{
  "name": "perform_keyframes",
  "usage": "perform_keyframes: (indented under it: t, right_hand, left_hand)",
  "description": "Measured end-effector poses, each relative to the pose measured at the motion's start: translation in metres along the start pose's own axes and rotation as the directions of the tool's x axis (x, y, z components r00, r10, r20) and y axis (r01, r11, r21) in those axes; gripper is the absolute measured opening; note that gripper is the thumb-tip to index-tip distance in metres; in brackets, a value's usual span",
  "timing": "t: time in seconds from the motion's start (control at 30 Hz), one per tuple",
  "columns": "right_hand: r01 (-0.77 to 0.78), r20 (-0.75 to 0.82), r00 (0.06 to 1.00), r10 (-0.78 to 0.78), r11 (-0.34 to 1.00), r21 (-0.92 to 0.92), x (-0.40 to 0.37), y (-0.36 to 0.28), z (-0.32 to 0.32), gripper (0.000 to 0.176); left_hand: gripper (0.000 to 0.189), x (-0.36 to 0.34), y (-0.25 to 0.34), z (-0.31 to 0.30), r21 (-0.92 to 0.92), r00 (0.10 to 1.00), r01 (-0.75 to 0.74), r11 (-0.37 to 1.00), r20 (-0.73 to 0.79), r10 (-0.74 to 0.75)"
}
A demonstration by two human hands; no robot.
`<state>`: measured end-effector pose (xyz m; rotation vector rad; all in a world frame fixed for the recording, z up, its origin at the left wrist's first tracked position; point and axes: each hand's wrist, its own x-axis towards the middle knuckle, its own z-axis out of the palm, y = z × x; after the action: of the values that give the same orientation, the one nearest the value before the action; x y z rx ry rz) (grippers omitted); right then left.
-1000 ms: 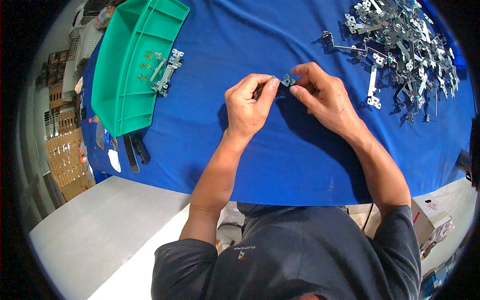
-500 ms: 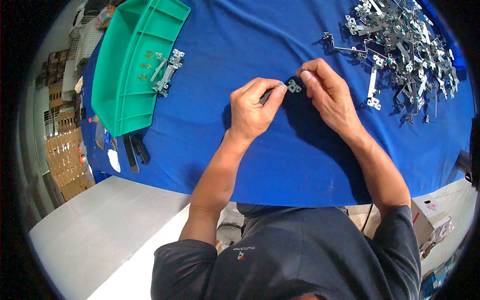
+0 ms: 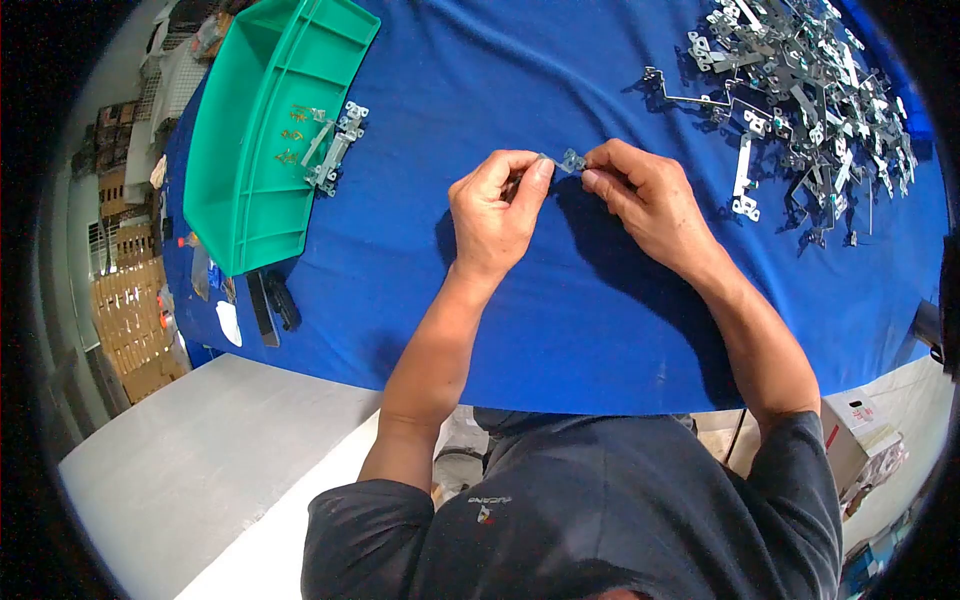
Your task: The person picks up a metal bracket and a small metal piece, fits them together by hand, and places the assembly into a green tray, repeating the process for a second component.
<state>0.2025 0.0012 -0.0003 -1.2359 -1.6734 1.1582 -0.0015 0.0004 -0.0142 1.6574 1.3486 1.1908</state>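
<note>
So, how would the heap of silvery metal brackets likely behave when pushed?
The heap of silvery metal brackets would probably snag and shift in clumps, since its pieces overlap. Their flat, straight-edged shapes suggest stiffness, and likely sliding rather than rolling.

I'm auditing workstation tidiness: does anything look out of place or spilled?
Nothing looks plainly damaged. The heap of metal parts is tangled, though, and a bent wire piece sticks out past its left side across the blue cloth, so it looks slightly stray.
</note>
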Motion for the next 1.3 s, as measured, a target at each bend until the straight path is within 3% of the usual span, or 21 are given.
perform_keyframes:
  t: [0.1,0.23,0.3,0.4,0.5,0.63,0.77,0.97,1.3]
  right_hand:
    - [-0.052,-0.038,0.998,0.055,0.995,0.084,-0.002,-0.01,0.0,0.014]
    - [0.09,-0.062,0.994,-0.09,0.996,-0.002,-0.001,-0.001,0.001,0.014]
    - [0.173,-0.079,0.98,-0.182,0.978,-0.115,-0.001,0.002,0.001,0.014]
    - [0.196,-0.215,0.96,-0.179,0.979,0.059,0.004,0.008,0.004,0.014]
    - [-0.131,-0.111,0.977,0.182,0.923,0.362,0.001,-0.005,-0.002,0.014]
    - [-0.04,-0.006,0.999,0.04,0.995,0.096,-0.002,-0.004,-0.001,0.016]
    - [0.027,-0.008,1.0,-0.027,1.0,0.006,-0.002,-0.003,-0.001,0.017]
    - [-0.007,-0.034,0.999,0.009,0.999,0.045,-0.001,-0.001,0.001,0.016]
    - [0.026,-0.026,0.999,-0.027,0.999,-0.033,-0.001,-0.003,0.0,0.017]
  left_hand:
    - [0.009,-0.001,0.007,-0.001,0.082,0.999,-0.03,0.996,0.022,0.028]
    - [0.008,0.003,0.01,0.004,0.12,0.976,-0.216,0.969,0.053,0.211]
    - [0.008,0.002,0.011,0.001,0.142,0.974,-0.217,0.966,0.104,0.203]
    - [0.009,0.001,0.014,0.0,0.171,0.973,-0.214,0.962,0.128,0.194]
    - [0.01,0.001,0.009,-0.001,0.108,0.992,-0.108,0.988,0.073,0.1]
    - [0.012,0.001,0.008,-0.001,-0.181,0.989,0.144,0.973,-0.012,-0.149]
    - [0.013,0.0,0.007,0.001,-0.125,0.993,0.117,0.985,-0.005,-0.119]
    - [0.012,0.0,0.003,-0.002,-0.102,0.994,0.108,0.989,0.022,-0.106]
    - [0.006,0.001,0.005,0.0,-0.043,1.0,-0.029,0.999,-0.012,0.029]
